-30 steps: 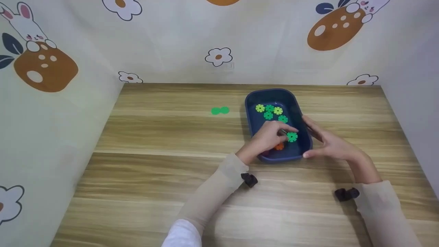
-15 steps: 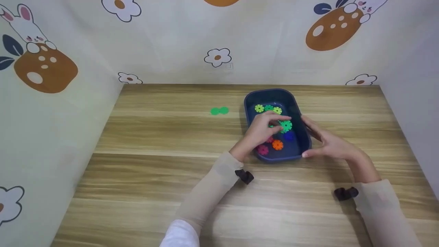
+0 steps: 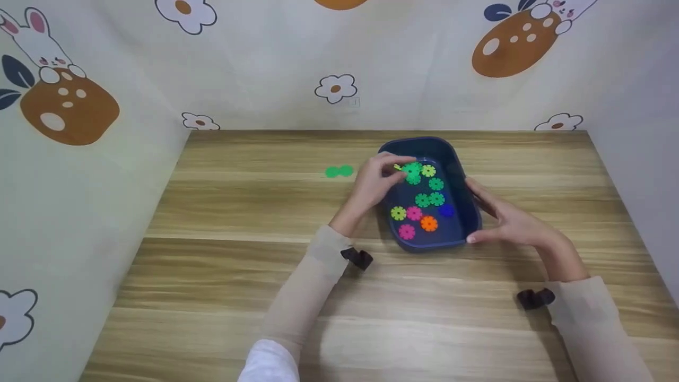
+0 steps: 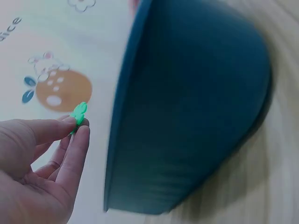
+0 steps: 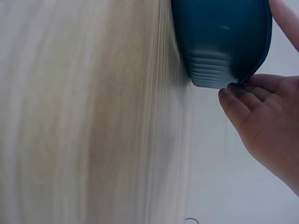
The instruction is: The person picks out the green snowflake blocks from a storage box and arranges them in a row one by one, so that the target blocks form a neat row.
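My left hand (image 3: 371, 183), over the left rim of a dark blue plastic bin (image 3: 452, 154), pinches a green notched snowflake disc (image 4: 79, 113) between thumb and fingers. In the head view this disc overlaps other discs lying at the bin's far end. My right hand (image 3: 517, 225) rests against the bin's right side, thumb near the close corner and fingers extended along the wall. Inside lie several more discs, among them a yellow-green disc (image 3: 428, 170), a pink disc (image 3: 407, 232), an orange disc (image 3: 429, 223) and a dark blue disc (image 3: 446, 210).
Two green discs (image 3: 332, 172) lie side by side on the wooden table (image 3: 238, 276), left of the bin. Behind the table rises a patterned backdrop (image 3: 265, 69), with more walls at left and right. Each wrist carries a small black camera (image 3: 536, 299).
My left hand has moved from the bin's near part up and left to its far left rim, carrying the green disc and uncovering discs beneath. The right hand has stayed at the side.
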